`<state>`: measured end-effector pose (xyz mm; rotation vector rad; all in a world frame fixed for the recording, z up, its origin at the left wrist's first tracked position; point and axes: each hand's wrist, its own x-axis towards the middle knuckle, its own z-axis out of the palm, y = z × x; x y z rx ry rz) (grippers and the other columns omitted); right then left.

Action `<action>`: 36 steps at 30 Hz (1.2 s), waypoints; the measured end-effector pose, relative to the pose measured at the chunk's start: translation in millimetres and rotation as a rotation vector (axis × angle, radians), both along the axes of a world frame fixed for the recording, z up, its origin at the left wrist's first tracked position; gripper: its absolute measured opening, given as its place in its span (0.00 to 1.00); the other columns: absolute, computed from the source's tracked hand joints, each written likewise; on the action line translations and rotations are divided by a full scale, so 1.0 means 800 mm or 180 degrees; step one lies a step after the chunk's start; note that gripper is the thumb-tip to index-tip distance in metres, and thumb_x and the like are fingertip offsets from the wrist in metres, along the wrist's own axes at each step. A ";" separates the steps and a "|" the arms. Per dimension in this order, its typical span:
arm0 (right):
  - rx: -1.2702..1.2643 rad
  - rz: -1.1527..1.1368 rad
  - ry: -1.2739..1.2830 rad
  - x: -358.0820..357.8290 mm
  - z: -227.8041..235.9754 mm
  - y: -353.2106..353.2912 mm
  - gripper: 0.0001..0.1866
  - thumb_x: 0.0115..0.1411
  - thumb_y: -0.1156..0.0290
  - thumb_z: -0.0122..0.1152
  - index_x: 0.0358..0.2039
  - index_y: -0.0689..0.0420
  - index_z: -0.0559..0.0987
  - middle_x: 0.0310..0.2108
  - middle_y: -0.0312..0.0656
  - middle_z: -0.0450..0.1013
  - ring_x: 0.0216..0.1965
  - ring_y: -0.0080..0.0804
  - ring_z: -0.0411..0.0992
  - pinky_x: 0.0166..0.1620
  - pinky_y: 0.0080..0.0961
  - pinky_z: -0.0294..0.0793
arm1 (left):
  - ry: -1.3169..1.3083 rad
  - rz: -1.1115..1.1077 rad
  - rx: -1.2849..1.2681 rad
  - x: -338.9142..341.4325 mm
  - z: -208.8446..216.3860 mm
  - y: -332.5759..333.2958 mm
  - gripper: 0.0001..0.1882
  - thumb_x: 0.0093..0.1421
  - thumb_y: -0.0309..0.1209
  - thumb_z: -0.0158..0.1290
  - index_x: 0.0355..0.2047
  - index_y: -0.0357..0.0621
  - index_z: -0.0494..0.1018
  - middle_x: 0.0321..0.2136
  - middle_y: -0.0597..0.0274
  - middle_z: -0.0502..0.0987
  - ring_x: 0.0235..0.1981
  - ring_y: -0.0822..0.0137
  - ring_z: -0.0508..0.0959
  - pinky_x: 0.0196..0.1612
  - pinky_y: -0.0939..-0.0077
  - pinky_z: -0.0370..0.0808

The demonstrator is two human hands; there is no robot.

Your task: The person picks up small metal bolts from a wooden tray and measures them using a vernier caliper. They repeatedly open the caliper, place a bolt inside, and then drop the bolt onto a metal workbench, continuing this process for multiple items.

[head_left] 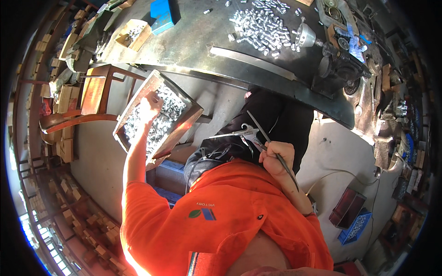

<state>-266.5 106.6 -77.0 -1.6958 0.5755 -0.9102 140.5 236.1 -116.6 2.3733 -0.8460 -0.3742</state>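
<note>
My left hand [151, 106] reaches into a wooden box [188, 120] filled with small silvery metal parts [168, 112]. Its fingers are curled down among the parts, and what they pinch, if anything, is too small to make out. In front of my body, my right hand [278, 158] is closed round a long, thin, dark file [258, 127] held at a slant. A silvery air blow gun [249, 133] is just beyond that hand, above my lap. Its handle runs toward my right fingers; whether they also grip it is hidden.
A dark metal workbench [193, 48] ahead bears a pile of shiny cylindrical fittings [262, 27], a machine with a round chuck [305, 36], a small wooden tray [133, 34] and a blue container [161, 17]. A wooden chair [96, 94] stands left. Crates [355, 226] sit at right.
</note>
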 end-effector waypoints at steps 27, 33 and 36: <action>-0.0335 0.0389 0.0041 -0.006 0.025 -0.028 0.11 0.33 0.81 0.51 0.11 0.57 0.58 0.09 0.40 0.51 0.10 0.32 0.52 0.14 0.25 0.50 | 0.4107 -0.1792 -0.0996 -0.281 0.075 -0.101 0.10 0.63 0.27 0.46 0.37 0.29 0.71 0.17 0.56 0.74 0.16 0.66 0.76 0.29 0.73 0.77; 0.0026 0.0331 0.0070 -0.010 0.020 -0.024 0.10 0.33 0.82 0.50 0.11 0.59 0.58 0.10 0.40 0.49 0.11 0.30 0.49 0.15 0.23 0.49 | 0.3753 -0.2102 -0.0808 -0.286 0.095 -0.108 0.08 0.57 0.17 0.50 0.38 0.30 0.71 0.27 0.56 0.77 0.27 0.69 0.79 0.35 0.78 0.77; 0.0072 0.0178 0.0000 -0.011 0.010 -0.023 0.10 0.33 0.82 0.48 0.10 0.59 0.57 0.10 0.40 0.49 0.12 0.28 0.46 0.15 0.23 0.48 | 0.3725 -0.2276 -0.0954 -0.285 0.099 -0.111 0.10 0.56 0.15 0.51 0.39 0.30 0.70 0.32 0.55 0.77 0.32 0.68 0.79 0.39 0.79 0.75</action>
